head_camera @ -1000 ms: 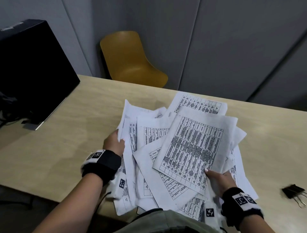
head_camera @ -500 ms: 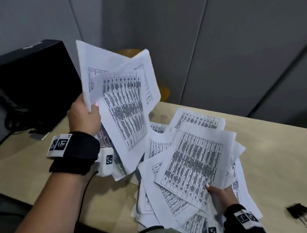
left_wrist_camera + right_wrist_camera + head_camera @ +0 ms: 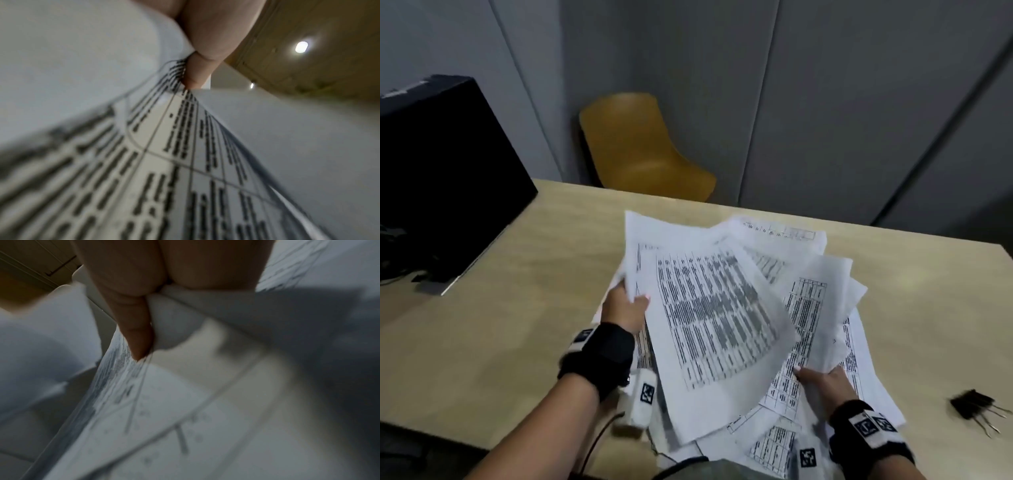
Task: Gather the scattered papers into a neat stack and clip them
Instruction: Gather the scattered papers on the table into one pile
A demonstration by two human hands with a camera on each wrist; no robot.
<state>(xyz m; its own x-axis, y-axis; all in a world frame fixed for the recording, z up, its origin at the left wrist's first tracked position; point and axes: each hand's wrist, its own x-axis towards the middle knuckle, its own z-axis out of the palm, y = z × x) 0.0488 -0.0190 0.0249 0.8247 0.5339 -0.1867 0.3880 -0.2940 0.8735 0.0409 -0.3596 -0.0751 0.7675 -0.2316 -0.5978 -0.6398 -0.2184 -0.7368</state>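
Observation:
A loose heap of white printed papers (image 3: 804,308) lies on the wooden table (image 3: 524,308) in front of me. My left hand (image 3: 625,306) pinches a sheaf of sheets (image 3: 709,318) by its left edge and holds it over the heap. Its thumb presses on the printed page (image 3: 185,146) in the left wrist view. My right hand (image 3: 822,377) grips the near right part of the heap, thumb on top. In the right wrist view its fingers (image 3: 135,331) pinch white sheets (image 3: 185,402). A black binder clip (image 3: 974,404) lies on the table at the far right.
A black monitor (image 3: 441,178) stands on the table at the left, cables beside it. A yellow chair (image 3: 640,150) is behind the table against the grey wall. Bare tabletop shows left of the papers and around the clip.
My left hand had lifted a sheaf of sheets high to the left; now it has brought them down and to the right over the heap. My right hand has stayed on the heap.

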